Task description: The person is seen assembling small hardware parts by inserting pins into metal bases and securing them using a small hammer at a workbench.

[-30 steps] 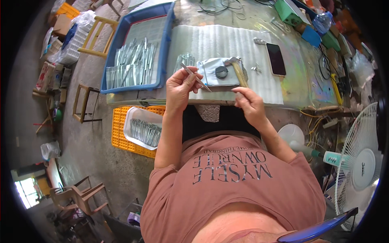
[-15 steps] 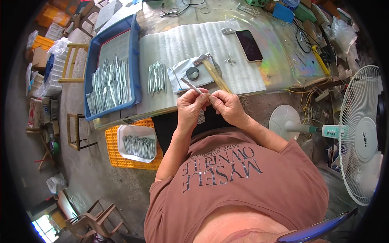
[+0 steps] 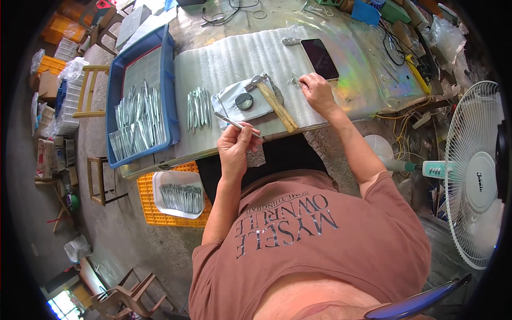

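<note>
My left hand (image 3: 236, 148) pinches a slim silver metal rod (image 3: 228, 119) that slants up to the left, just off the near table edge. Over the foam sheet (image 3: 229, 61), the fingertips of my right hand (image 3: 319, 96) are drawn together beside a few small metal pieces (image 3: 294, 80); whatever they pinch is hidden. Between the hands lie a wooden-handled hammer (image 3: 278, 109), a small round black dish (image 3: 244, 101) and a white cloth-like wrap (image 3: 226, 100). Left of these is a row of similar silver rods (image 3: 199, 110).
A blue tray (image 3: 169, 96) of many silver rods stands at the left. Below the table edge, a white tub (image 3: 157, 196) of more metal pieces rests on an orange crate (image 3: 148, 207). A phone (image 3: 320, 57) lies beyond my right hand; a fan (image 3: 472, 176) stands at right.
My right hand has left the rod and reached up and right to the small metal pieces. The left hand keeps the rod, a little lower and further left.
</note>
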Demonstrator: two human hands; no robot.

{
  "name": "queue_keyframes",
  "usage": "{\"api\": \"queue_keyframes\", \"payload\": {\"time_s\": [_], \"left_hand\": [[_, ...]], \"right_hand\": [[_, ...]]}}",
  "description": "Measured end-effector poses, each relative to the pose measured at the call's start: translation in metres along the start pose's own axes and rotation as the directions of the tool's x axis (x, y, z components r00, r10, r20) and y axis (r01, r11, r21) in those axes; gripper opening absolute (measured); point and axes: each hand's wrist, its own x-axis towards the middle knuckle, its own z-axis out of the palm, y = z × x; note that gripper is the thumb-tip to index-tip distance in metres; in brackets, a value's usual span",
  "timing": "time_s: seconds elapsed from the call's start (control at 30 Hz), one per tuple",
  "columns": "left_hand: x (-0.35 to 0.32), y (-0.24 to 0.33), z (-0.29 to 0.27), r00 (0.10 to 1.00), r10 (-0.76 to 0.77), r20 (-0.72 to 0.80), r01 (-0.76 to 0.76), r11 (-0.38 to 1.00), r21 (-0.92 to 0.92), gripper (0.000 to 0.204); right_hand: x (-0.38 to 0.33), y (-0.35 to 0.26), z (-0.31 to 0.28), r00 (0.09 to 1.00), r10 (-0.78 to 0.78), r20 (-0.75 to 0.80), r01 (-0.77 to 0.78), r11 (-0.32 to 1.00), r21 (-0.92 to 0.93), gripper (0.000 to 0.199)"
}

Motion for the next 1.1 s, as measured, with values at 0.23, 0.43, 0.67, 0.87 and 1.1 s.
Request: {"api": "queue_keyframes", "payload": {"time_s": [0.23, 0.43, 0.67, 0.87, 1.1], "left_hand": [[0.000, 0.001, 0.001, 0.999, -0.034, -0.008, 0.034, 0.999, 0.035, 0.013], [0.000, -0.004, -0.002, 1.000, -0.011, 0.007, 0.011, 0.999, 0.034, 0.012], [0.005, -0.007, 0.001, 1.000, 0.000, 0.024, 0.002, 0.998, -0.065, 0.013], [0.008, -0.003, 0.004, 0.999, -0.012, 0.044, 0.019, 0.987, -0.161, 0.012], [0.007, 0.000, 0.007, 0.999, -0.001, 0.044, 0.014, 0.957, -0.289, 0.012]], "right_hand": [[0.003, -0.007, 0.014, 0.979, 0.031, 0.200, 0.052, 0.917, -0.396, 0.009], [-0.008, -0.012, 0.000, 0.998, 0.010, 0.069, -0.008, 1.000, -0.030, 0.007], [-0.023, -0.074, -0.038, 0.973, 0.206, 0.102, -0.230, 0.860, 0.456, 0.008], [-0.035, -0.116, -0.048, 0.982, 0.062, 0.179, -0.164, 0.752, 0.639, 0.010], [-0.045, -0.134, -0.035, 0.954, 0.029, 0.299, -0.260, 0.580, 0.772, 0.016]]}}
